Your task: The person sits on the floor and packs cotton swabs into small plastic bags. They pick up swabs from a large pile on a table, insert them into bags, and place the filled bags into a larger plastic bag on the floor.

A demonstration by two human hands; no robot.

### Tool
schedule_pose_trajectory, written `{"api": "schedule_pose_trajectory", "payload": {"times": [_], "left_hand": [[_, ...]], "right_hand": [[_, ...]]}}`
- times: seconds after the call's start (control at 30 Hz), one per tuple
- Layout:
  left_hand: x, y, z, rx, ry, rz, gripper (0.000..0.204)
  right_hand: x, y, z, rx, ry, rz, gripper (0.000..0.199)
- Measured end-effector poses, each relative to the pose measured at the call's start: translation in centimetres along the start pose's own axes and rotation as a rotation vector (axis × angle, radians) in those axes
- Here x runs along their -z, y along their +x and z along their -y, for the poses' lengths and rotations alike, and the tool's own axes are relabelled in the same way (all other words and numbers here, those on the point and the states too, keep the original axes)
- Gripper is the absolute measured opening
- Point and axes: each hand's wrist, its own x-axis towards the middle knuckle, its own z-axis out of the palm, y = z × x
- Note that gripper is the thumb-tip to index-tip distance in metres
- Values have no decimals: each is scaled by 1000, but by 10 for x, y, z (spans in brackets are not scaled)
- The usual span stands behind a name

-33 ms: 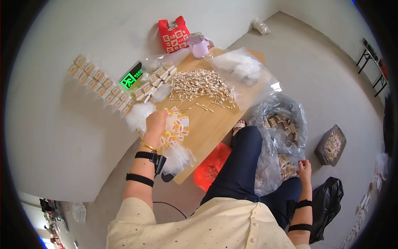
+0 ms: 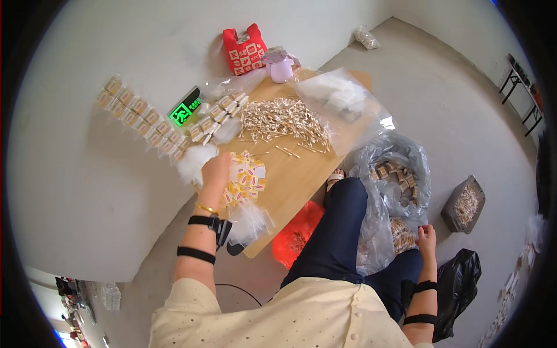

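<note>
My left hand (image 2: 216, 171) is at the left edge of the wooden table, beside a heap of small yellow-and-white printed cards (image 2: 246, 180). Its fingers are curled, and what they hold, if anything, is hidden. Low on my right, my right hand (image 2: 426, 238) has its fingertips drawn together next to a bundle of cotton swabs (image 2: 401, 236) by my thigh. I cannot make out anything between those fingers. Loose cotton swabs (image 2: 282, 120) form a large pile on the table. Clear plastic sleeves (image 2: 249, 223) lie near my left wrist.
Rows of small packed boxes (image 2: 141, 116) stretch along the wall side, near a green lit sign (image 2: 184, 110). A lilac cup (image 2: 281, 69) and red bag (image 2: 245, 51) stand at the back. A large clear bag (image 2: 420, 156) and grey bin (image 2: 464, 203) are at right.
</note>
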Motion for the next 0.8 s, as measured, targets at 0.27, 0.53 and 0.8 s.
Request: {"api": "schedule_pose_trajectory", "payload": {"times": [0.27,0.53,0.8], "left_hand": [[-32,-140,28,543,-835,-46,21],[-68,-199,-14,-21,-161,108,87],[-106,-215,-14,-82,-128,128,102]], "right_hand": [[-4,-6,-17,-62,33,41,17],[1,-1,-16,-57,-44,119,19],[-12,-9,4,-41,-37,155,19]]}}
